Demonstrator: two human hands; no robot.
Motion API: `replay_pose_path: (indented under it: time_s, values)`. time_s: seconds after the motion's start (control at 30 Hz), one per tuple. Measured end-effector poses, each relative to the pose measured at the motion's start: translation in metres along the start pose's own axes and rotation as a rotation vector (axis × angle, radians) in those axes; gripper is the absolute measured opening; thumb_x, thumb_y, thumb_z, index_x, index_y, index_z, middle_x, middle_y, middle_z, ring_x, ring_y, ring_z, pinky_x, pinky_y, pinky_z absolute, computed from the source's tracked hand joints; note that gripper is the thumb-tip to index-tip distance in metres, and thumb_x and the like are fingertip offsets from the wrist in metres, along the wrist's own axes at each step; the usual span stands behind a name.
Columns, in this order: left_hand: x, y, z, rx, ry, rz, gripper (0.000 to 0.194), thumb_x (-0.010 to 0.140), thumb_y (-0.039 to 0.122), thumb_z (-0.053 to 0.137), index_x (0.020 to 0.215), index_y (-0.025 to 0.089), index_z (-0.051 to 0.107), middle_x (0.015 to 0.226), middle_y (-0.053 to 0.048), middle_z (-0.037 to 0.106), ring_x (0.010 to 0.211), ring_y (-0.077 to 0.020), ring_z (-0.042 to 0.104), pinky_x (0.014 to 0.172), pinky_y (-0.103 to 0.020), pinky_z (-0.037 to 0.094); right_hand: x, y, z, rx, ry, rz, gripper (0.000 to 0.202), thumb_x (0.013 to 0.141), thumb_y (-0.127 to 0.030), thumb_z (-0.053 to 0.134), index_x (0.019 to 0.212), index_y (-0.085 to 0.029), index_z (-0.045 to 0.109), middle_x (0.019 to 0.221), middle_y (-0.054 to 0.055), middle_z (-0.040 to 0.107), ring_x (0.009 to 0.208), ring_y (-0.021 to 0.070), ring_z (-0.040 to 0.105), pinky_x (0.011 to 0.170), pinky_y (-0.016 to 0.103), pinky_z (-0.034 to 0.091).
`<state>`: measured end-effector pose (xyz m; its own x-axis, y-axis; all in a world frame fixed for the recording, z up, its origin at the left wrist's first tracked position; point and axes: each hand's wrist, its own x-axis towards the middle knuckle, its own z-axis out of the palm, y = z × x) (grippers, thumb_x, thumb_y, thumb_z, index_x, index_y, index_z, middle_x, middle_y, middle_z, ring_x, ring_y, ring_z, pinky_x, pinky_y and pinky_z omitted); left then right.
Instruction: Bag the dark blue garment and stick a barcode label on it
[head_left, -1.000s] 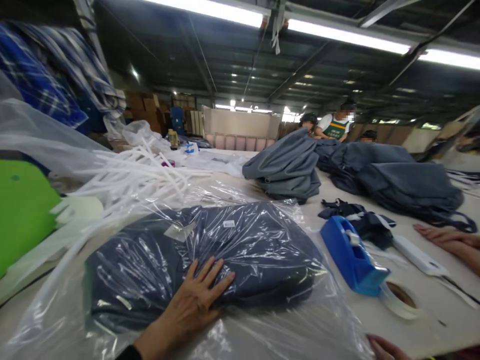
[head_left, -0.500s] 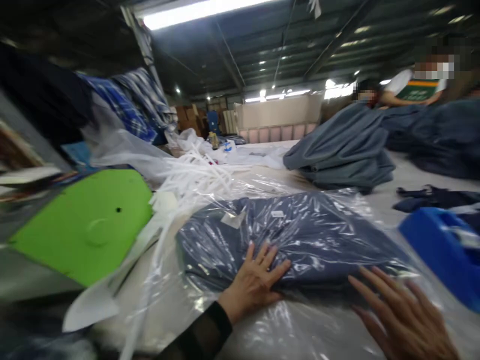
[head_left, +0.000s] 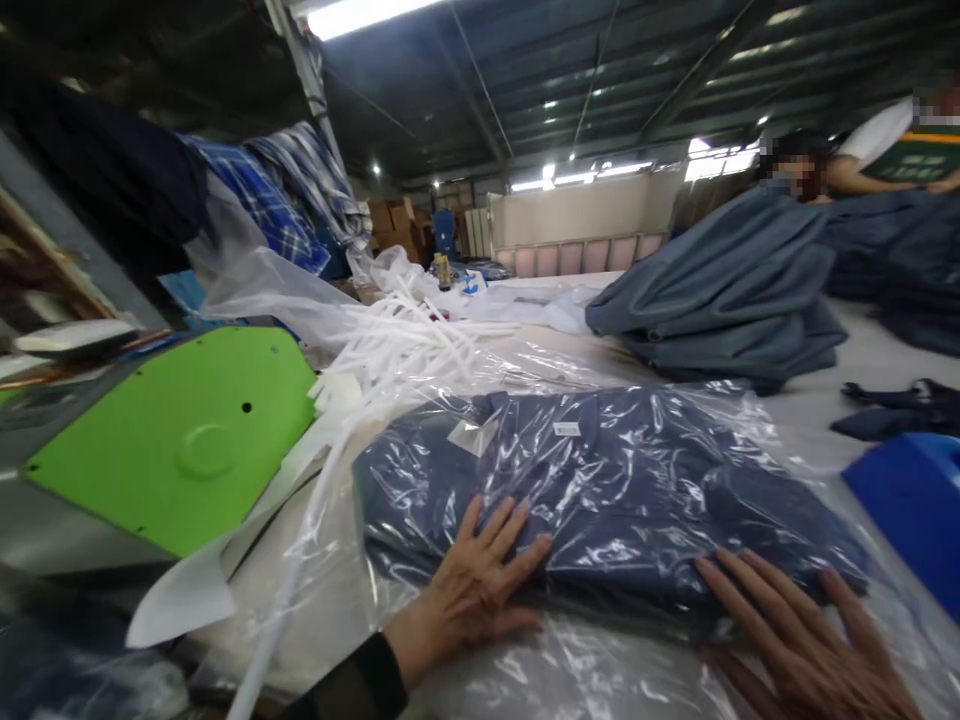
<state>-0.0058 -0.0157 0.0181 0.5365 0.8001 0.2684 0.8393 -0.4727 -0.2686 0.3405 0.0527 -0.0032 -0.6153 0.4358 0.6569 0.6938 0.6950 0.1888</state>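
A folded dark blue-grey garment (head_left: 615, 480) lies flat inside a clear plastic bag (head_left: 750, 410) in front of me. Through the film show a small white label (head_left: 566, 429) and a pale tag (head_left: 474, 436). My left hand (head_left: 476, 585) rests with spread fingers on the near left part of the bag. At the near right edge, my right hand (head_left: 802, 630) has its fingers stretched over the plastic, touching it. Neither hand grips anything. Loose clear film spreads toward me beneath both hands.
A machine with a green panel (head_left: 187, 440) stands at left. White strips (head_left: 409, 340) pile up behind it. A blue holder (head_left: 907, 520) sits at right. Dark grey cloth (head_left: 720, 280) is heaped at the back right, with co-workers (head_left: 892, 150) behind it. Plaid fabric (head_left: 262, 200) hangs at left.
My view has turned slightly left. My left hand has slid toward the near edge of the bag, and my right hand has come down onto the bag's near right side.
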Motion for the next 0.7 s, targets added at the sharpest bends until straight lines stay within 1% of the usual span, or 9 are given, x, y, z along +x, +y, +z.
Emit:
replay_pose_path:
  time_s: [0.07,0.13,0.23,0.33,0.43,0.53,0.6,0.63,0.7]
  values:
    - [-0.011,-0.009,-0.003,0.077,0.011,-0.047,0.105,0.065,0.068,0.07,0.146,0.02,0.024,0.14,-0.02,0.046,0.128,-0.041,0.043,0.096,-0.067,0.038,0.006,-0.002,-0.007,-0.109,-0.028,-0.09,0.055,0.089,-0.03,0.04,0.142,-0.016,0.037,0.126,0.015,0.059,0.115,0.0316,0.052,0.111,0.059,0.018]
    - [-0.02,-0.015,-0.004,0.141,0.044,-0.077,0.106,0.062,0.066,0.074,0.145,0.018,0.029,0.139,-0.02,0.047,0.127,-0.0413,0.044,0.098,-0.066,0.035,0.01,-0.004,-0.011,-0.163,-0.043,-0.093,0.059,0.087,-0.021,0.037,0.145,-0.015,0.031,0.125,0.016,0.06,0.113,0.032,0.053,0.109,0.059,0.021]
    - [-0.028,-0.017,-0.003,0.207,0.091,-0.04,0.096,0.068,0.061,0.072,0.144,0.019,0.032,0.139,-0.017,0.048,0.129,-0.0373,0.041,0.109,-0.063,0.019,0.01,-0.005,-0.011,-0.204,-0.034,-0.096,0.062,0.085,-0.017,0.037,0.146,-0.015,0.028,0.123,0.018,0.06,0.111,0.0323,0.055,0.108,0.059,0.022]
    - [-0.028,-0.016,0.001,0.227,0.122,-0.007,0.088,0.071,0.059,0.071,0.141,0.018,0.037,0.137,-0.015,0.051,0.13,-0.0338,0.04,0.114,-0.059,0.004,0.007,-0.007,-0.007,-0.149,-0.033,-0.03,0.055,0.092,-0.025,0.031,0.147,-0.022,0.026,0.124,0.013,0.061,0.114,0.0298,0.055,0.11,0.057,0.022]
    - [-0.027,-0.014,0.002,0.219,0.141,-0.021,0.083,0.072,0.058,0.07,0.139,0.018,0.04,0.136,-0.014,0.051,0.131,-0.0329,0.039,0.114,-0.058,0.002,0.003,-0.012,-0.004,-0.043,-0.05,0.124,0.05,0.097,-0.037,0.021,0.147,-0.032,0.021,0.129,0.009,0.058,0.119,0.0276,0.053,0.11,0.058,0.024]
    - [-0.028,-0.012,0.001,0.184,0.162,-0.045,0.073,0.078,0.05,0.067,0.139,0.019,0.041,0.138,-0.016,0.048,0.133,-0.0336,0.036,0.115,-0.057,0.003,0.001,-0.024,-0.009,-0.009,-0.035,0.177,0.051,0.097,-0.039,0.025,0.147,-0.03,0.023,0.14,0.013,0.047,0.133,0.0293,0.039,0.111,0.059,0.021]
    - [-0.029,-0.009,0.0,0.135,0.18,-0.067,0.066,0.083,0.048,0.063,0.139,0.019,0.042,0.139,-0.016,0.046,0.135,-0.034,0.033,0.115,-0.056,0.003,0.004,-0.034,-0.016,-0.023,-0.024,0.069,0.051,0.095,-0.037,0.037,0.145,-0.026,0.032,0.14,0.013,0.048,0.138,0.0283,0.03,0.114,0.057,0.017]
    - [-0.029,-0.008,0.0,0.108,0.187,-0.082,0.064,0.085,0.048,0.06,0.139,0.02,0.042,0.14,-0.017,0.045,0.137,-0.034,0.031,0.115,-0.056,0.003,0.007,-0.04,-0.019,-0.026,-0.018,-0.037,0.049,0.094,-0.036,0.043,0.141,-0.025,0.039,0.136,0.012,0.052,0.138,0.0277,0.03,0.115,0.056,0.015]
    - [-0.03,-0.004,-0.001,0.062,0.201,-0.109,0.062,0.087,0.047,0.058,0.14,0.022,0.039,0.142,-0.018,0.04,0.139,-0.0349,0.027,0.114,-0.057,0.004,0.015,-0.054,-0.024,-0.015,-0.01,-0.271,0.04,0.091,-0.035,0.05,0.13,-0.025,0.053,0.129,0.007,0.059,0.131,0.0263,0.041,0.116,0.054,0.015]
